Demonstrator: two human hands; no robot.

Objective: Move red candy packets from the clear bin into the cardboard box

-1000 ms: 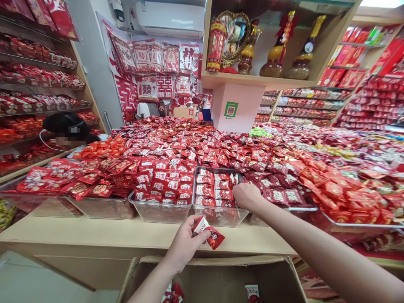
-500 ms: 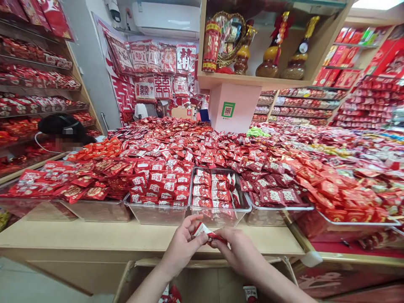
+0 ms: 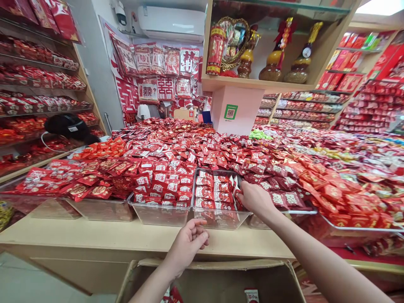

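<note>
My left hand (image 3: 188,244) hovers over the front of the wooden counter (image 3: 126,234), its fingers loosely curled and apart, with nothing in it. Reaching forward, my right hand (image 3: 256,199) is at the right side of a clear plastic bin (image 3: 221,218) holding rows of red-and-white packets (image 3: 204,192). Its fingertips are bent down among the packets standing along that side, and what they grip is hidden. Below my hands is an open cardboard box (image 3: 227,277), with a red-and-white packet (image 3: 251,295) and some red packets at its bottom.
More clear bins heaped with red packets flank the middle one, including dark red packets (image 3: 285,198) at right. A white pillar (image 3: 238,110) under a display shelf (image 3: 268,86) rises behind. A person's dark-haired head (image 3: 67,126) shows at left beside shelving.
My right hand has moved forward and right from beside my left hand to the bin. The packet between both hands is gone from them. The view has shifted slightly.
</note>
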